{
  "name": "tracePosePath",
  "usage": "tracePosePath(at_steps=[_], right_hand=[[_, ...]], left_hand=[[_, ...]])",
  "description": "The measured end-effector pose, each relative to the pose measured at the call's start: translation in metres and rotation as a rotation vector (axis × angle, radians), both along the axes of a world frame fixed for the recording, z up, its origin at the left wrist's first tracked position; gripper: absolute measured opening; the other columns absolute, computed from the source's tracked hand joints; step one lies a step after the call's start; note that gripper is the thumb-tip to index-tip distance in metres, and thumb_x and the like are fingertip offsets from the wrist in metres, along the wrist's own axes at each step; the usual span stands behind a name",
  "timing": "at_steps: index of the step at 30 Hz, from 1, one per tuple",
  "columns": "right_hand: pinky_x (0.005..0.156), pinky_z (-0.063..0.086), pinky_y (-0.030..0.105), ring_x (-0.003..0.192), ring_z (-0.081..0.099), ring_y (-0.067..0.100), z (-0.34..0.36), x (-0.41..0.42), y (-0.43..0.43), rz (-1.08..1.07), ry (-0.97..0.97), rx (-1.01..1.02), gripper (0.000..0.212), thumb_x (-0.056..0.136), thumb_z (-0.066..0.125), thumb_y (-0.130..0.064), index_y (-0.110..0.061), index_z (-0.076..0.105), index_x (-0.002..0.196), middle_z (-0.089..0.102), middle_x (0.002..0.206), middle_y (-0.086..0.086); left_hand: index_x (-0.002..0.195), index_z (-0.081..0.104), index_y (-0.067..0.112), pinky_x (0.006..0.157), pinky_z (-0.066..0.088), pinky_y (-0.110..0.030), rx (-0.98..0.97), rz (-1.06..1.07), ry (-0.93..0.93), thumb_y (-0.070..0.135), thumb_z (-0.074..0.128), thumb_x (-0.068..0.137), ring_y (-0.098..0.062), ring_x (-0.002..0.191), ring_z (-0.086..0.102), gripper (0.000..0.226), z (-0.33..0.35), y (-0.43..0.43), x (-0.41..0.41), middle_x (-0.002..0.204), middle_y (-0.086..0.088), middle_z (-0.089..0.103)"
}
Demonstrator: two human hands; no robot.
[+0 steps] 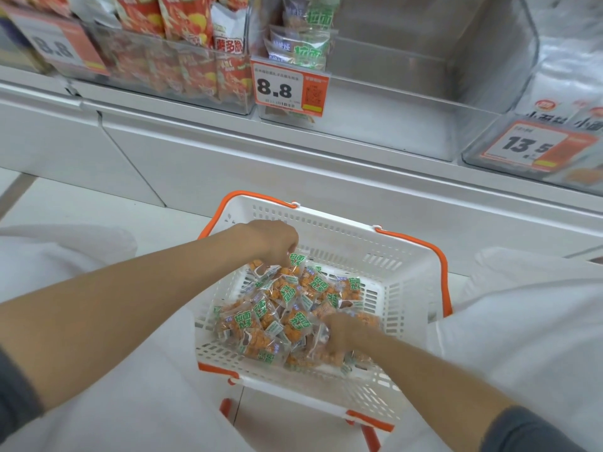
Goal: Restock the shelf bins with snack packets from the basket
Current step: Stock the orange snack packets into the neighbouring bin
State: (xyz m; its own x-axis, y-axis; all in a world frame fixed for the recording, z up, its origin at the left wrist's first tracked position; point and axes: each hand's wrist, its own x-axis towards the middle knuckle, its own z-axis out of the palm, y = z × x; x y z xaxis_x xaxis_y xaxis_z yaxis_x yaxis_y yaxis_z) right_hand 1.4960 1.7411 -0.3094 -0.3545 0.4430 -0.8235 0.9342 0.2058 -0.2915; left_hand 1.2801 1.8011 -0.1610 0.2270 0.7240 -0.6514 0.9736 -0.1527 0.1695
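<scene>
Bare hands reach into a white slotted plastic basket with orange handles, standing on a pale floor in front of a shop shelf. Left hand curls its fingers down and pinches the far packet at the top of the heap. Right hand is sunk into the near right of the heap, its fingers buried, so its grip cannot be made out.

Clear snack packets with green lettering and orange pieces inside cover the basket's bottom. White fabric bulges on both sides of the basket.

Beyond it runs a white metal shelf ledge carrying clear plastic bins. Middle bin holds only a few green-lettered packets at its left end, above an orange-edged price tag reading 8.8. Left bin is packed with red-and-yellow packets. Right bin carries a 13.5 tag and is cut off by the frame.

Grey sleeves show only at the lower corners. A second 8.8 tag at far left is blurred, and the tags' small print cannot be read. Packet film is glossy and crinkled; the basket walls are a grid of slots.
</scene>
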Motion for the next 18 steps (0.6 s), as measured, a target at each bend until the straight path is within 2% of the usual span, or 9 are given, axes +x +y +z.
tracePosePath(at_steps=[3, 5, 6, 8, 9, 11, 13, 15, 18], right_hand=[[0.067, 0.044, 0.016, 0.084, 0.058, 0.017, 0.047, -0.004, 0.042, -0.069, 0.114, 0.078, 0.017, 0.087, 0.071, -0.017, -0.012, 0.059, 0.098, 0.052, 0.081, -0.007], [0.060, 0.037, 0.019, 0.068, 0.044, 0.012, 0.090, -0.009, 0.071, -0.122, 0.237, 0.192, 0.031, 0.083, 0.075, -0.023, -0.018, 0.046, 0.075, 0.044, 0.074, -0.005], [0.060, 0.036, 0.022, 0.066, 0.042, 0.013, 0.110, -0.012, 0.083, -0.167, 0.338, 0.245, 0.037, 0.081, 0.078, -0.025, -0.019, 0.042, 0.072, 0.044, 0.073, -0.003], [0.066, 0.045, 0.026, 0.072, 0.053, 0.016, 0.151, -0.018, 0.095, -0.281, 0.619, 0.343, 0.036, 0.074, 0.083, -0.028, -0.021, 0.049, 0.073, 0.056, 0.080, 0.001], [0.073, 0.051, 0.026, 0.084, 0.060, 0.016, 0.167, -0.021, 0.098, -0.332, 0.768, 0.367, 0.030, 0.073, 0.084, -0.025, -0.023, 0.054, 0.077, 0.061, 0.090, 0.003], [0.089, 0.054, 0.023, 0.107, 0.060, 0.013, 0.191, -0.029, 0.100, -0.405, 0.990, 0.360, 0.028, 0.077, 0.081, -0.011, -0.024, 0.062, 0.091, 0.062, 0.109, 0.005], [0.091, 0.051, 0.019, 0.115, 0.056, 0.004, 0.209, -0.035, 0.101, -0.438, 1.094, 0.327, 0.033, 0.079, 0.071, 0.006, -0.021, 0.064, 0.096, 0.062, 0.115, -0.002], [0.081, 0.051, 0.017, 0.113, 0.057, 0.003, 0.224, -0.043, 0.106, -0.514, 1.139, 0.288, 0.038, 0.076, 0.059, 0.014, -0.019, 0.062, 0.095, 0.062, 0.112, -0.008], [0.079, 0.053, 0.031, 0.108, 0.057, 0.017, 0.233, -0.051, 0.119, -0.817, 1.180, 0.105, 0.033, 0.070, 0.048, -0.002, -0.016, 0.056, 0.098, 0.059, 0.111, 0.002]], left_hand=[[0.085, 0.060, 0.013, 0.078, 0.049, -0.033, 0.043, 0.105, 0.008, 0.030, 0.052, 0.094, -0.018, 0.076, 0.052, 0.021, -0.001, 0.006, -0.003, 0.090, -0.004, 0.061], [0.076, 0.056, 0.009, 0.072, 0.050, -0.031, 0.038, 0.275, -0.079, 0.032, 0.041, 0.101, -0.016, 0.064, 0.056, 0.037, 0.008, 0.009, 0.000, 0.080, -0.006, 0.060], [0.083, 0.056, 0.006, 0.073, 0.053, -0.032, -0.002, 0.404, -0.144, 0.039, 0.035, 0.103, -0.018, 0.067, 0.061, 0.043, 0.015, 0.009, 0.001, 0.085, -0.008, 0.060], [0.119, 0.049, 0.009, 0.077, 0.058, -0.038, -0.197, 0.774, -0.365, 0.057, 0.027, 0.100, -0.027, 0.089, 0.068, 0.056, 0.026, 0.011, 0.003, 0.113, -0.015, 0.059], [0.131, 0.042, 0.011, 0.077, 0.058, -0.040, -0.336, 0.954, -0.518, 0.063, 0.026, 0.097, -0.030, 0.096, 0.068, 0.065, 0.035, 0.012, 0.004, 0.122, -0.018, 0.057], [0.126, 0.048, 0.002, 0.077, 0.058, -0.040, -0.493, 1.181, -0.842, 0.064, 0.028, 0.096, -0.029, 0.093, 0.068, 0.072, 0.046, 0.018, 0.004, 0.113, -0.019, 0.062], [0.102, 0.059, 0.006, 0.074, 0.056, -0.032, -0.415, 1.293, -1.107, 0.055, 0.037, 0.099, -0.019, 0.072, 0.066, 0.054, 0.057, 0.021, 0.006, 0.085, -0.011, 0.066], [0.092, 0.062, 0.009, 0.053, 0.049, -0.025, -0.146, 1.350, -1.228, 0.046, 0.049, 0.097, -0.013, 0.050, 0.057, 0.039, 0.065, 0.024, 0.007, 0.066, -0.004, 0.062], [0.104, 0.063, 0.004, 0.042, 0.044, -0.022, 0.243, 1.241, -1.264, 0.038, 0.057, 0.095, -0.009, 0.047, 0.059, 0.036, 0.069, 0.027, 0.005, 0.071, -0.004, 0.063]])
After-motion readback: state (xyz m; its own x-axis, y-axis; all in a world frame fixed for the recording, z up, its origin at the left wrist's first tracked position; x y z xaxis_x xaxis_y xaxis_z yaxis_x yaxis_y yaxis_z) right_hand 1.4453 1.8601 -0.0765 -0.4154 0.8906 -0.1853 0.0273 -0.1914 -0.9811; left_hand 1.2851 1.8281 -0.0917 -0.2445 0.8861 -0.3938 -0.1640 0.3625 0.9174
